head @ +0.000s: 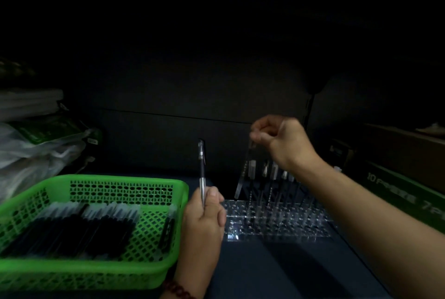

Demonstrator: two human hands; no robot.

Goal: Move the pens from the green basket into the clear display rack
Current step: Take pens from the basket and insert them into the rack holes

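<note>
The person's left hand point(204, 216) and right hand point(284, 139) are bare, and so are both arms. The left wrist wears a bracelet point(178, 289) made of small round beads. The beads are dark red-brown and sit in a row, one next to the other. Only part of the bracelet shows, at the bottom edge. The light is dim, so the fingernails are hard to see.

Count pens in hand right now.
2. One pen upright in the left hand, by the basket; another pen pinched by the right hand, tip at the rack. No others visible in either hand.
</note>
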